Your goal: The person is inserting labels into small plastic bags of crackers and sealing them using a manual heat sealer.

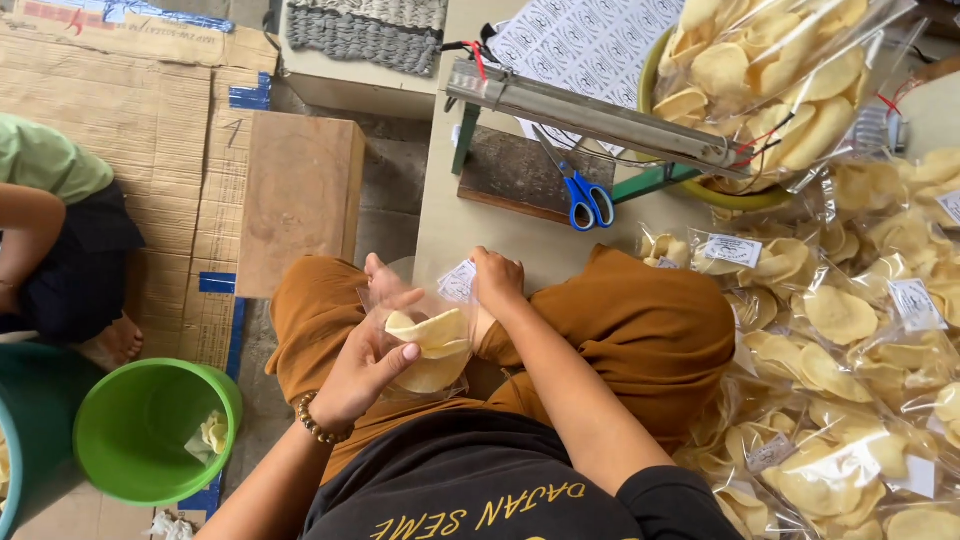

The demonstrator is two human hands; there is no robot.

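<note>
Both hands [375, 345] [497, 280] grip the cracker bag [430, 345] between them.

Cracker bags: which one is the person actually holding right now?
The small clear bag of crackers over the lap, gripped by the left hand and right hand. The other filled bags lie piled at the right, untouched.

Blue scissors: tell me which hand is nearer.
Right. The right hand is just below the blue scissors; the left hand sits lower and farther left, holding the clear bag.
</note>
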